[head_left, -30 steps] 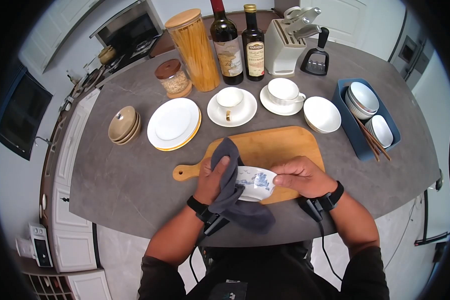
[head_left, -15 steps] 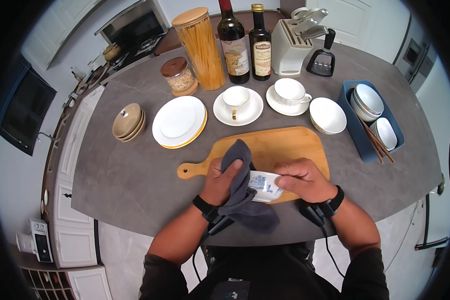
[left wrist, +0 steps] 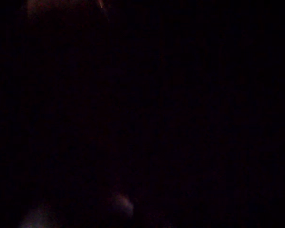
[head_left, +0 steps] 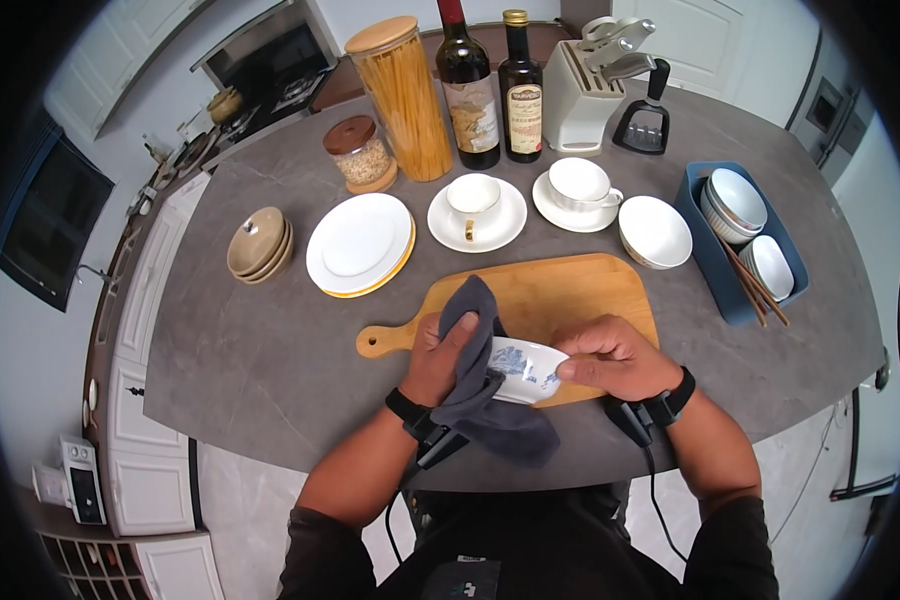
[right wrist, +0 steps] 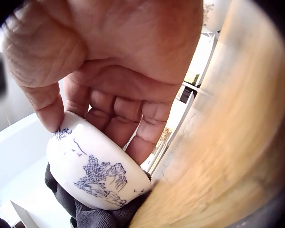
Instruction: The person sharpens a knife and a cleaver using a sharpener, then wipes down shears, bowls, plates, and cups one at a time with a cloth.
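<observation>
A white bowl point(head_left: 526, 371) with a blue landscape print is tilted on its side between both hands, over the cutting board point(head_left: 570, 290). My right hand point(head_left: 625, 358) pinches its edge, thumb on the printed outside and fingers behind, as the right wrist view shows of the bowl point(right wrist: 99, 164). A dark grey cloth point(head_left: 470, 390) covers the bowl's left part. Through that cloth my left hand point(head_left: 440, 358) grips the bowl, its thumb lying on the fabric and its other fingers hidden. The cloth's loose end hangs toward the table's front edge. Nearly all of the left wrist view is black.
Behind the board stand white plates point(head_left: 355, 240), a cup on a saucer point(head_left: 475, 235), another cup point(head_left: 580, 185) and a white bowl point(head_left: 655, 232). Brown bowls point(head_left: 255, 245) are at left, a blue bin point(head_left: 715, 275) with bowls and chopsticks at right. Bottles point(head_left: 470, 100) and a knife block point(head_left: 580, 105) stand farther back.
Over the second, the bowl and both hands shift slightly right in the head view, as does the whole scene. Both hands keep their hold; the bowl's visible print has turned a little.
</observation>
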### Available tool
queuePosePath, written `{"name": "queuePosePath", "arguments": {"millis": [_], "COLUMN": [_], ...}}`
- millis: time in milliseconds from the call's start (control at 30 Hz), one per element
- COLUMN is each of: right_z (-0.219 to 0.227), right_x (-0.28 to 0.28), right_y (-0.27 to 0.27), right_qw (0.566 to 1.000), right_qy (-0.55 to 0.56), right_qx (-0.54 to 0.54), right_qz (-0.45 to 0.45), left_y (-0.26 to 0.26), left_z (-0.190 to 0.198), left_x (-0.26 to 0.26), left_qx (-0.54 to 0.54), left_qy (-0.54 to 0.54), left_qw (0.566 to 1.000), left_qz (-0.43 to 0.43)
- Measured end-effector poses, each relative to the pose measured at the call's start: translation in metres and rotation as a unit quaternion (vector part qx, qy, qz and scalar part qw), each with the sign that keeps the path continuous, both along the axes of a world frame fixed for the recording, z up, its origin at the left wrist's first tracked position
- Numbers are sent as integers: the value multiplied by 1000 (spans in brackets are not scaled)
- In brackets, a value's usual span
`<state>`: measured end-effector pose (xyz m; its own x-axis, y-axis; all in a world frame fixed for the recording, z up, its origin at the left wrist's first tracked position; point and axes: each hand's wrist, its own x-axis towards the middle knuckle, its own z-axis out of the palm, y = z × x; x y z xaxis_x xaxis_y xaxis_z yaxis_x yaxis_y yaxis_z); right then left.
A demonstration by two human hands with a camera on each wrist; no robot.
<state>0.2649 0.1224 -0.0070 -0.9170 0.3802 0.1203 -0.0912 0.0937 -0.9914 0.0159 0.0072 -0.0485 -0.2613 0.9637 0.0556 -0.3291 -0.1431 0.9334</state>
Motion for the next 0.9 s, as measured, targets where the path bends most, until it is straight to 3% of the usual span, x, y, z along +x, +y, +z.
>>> {"name": "queuePosePath", "arguments": {"millis": [900], "right_z": [3], "right_x": [-2], "right_y": [-3], "right_qw": [1000], "right_qy": [16], "right_qx": [9], "right_qz": [9], "left_y": [-3], "left_z": [7], "left_x": [3], "left_qx": [20], "left_qy": [23], "left_qw": [999], "left_qz": [-26]}}
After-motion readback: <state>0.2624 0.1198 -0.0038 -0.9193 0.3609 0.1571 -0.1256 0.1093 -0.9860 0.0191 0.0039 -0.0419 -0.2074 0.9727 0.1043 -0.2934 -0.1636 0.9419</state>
